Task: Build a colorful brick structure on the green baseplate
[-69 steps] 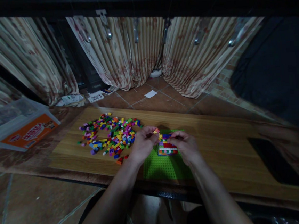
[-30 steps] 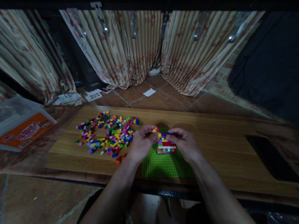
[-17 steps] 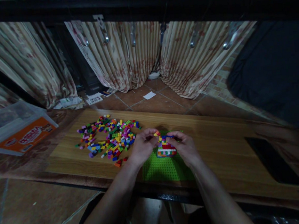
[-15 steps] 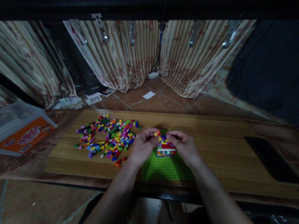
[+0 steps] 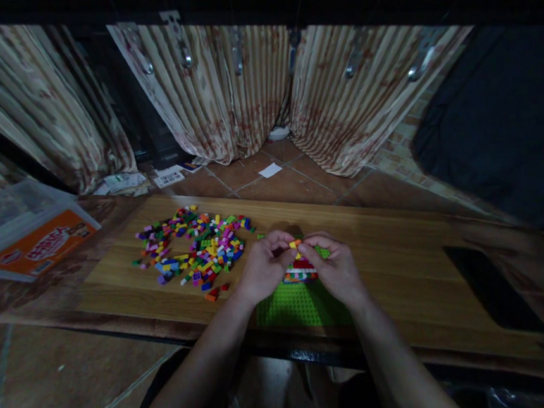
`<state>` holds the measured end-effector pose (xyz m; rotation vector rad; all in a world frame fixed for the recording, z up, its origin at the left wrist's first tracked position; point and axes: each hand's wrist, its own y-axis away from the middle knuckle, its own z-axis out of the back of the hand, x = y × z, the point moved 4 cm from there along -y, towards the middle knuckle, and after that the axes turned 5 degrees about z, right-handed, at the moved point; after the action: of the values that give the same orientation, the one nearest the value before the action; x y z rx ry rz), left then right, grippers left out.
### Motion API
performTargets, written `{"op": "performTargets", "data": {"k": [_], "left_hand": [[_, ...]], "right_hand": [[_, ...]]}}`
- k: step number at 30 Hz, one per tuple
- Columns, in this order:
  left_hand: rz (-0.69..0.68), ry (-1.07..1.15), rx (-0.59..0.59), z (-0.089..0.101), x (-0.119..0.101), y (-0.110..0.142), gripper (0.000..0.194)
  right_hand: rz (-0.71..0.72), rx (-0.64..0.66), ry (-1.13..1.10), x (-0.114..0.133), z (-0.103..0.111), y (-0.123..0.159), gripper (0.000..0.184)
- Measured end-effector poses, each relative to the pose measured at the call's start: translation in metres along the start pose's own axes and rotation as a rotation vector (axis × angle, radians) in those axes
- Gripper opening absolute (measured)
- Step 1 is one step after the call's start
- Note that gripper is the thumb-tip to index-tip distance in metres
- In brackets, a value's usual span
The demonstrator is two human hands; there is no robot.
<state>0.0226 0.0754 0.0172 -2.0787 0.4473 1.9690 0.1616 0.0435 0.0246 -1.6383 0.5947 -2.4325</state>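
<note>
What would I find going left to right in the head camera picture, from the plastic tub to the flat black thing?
Plastic tub, pile of toy bricks, left hand, built brick stack, right hand, flat black thing.

A striped, multicolored brick stack [image 5: 300, 271] stands on the green baseplate [image 5: 288, 308].

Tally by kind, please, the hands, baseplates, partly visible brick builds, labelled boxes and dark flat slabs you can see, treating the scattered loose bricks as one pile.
Hands: 2, the left hand and the right hand
Green baseplate: 1
Brick build: 1
Loose brick pile: 1
Clear box with an orange label: 1
Dark flat slab: 1
Total: 7
</note>
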Motion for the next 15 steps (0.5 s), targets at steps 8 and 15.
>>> {"op": "performTargets", "data": {"k": [8,15], "left_hand": [[0.151,0.242,0.016,-0.002,0.002,0.003,0.021],[0.169,0.288,-0.136,0.010,-0.001,0.000,0.020]], "right_hand": [[-0.003,0.031,-0.092,-0.001,0.001,-0.001,0.015],[0.022,-0.058,0.059,-0.009,0.014,-0.002,0.013]]}}
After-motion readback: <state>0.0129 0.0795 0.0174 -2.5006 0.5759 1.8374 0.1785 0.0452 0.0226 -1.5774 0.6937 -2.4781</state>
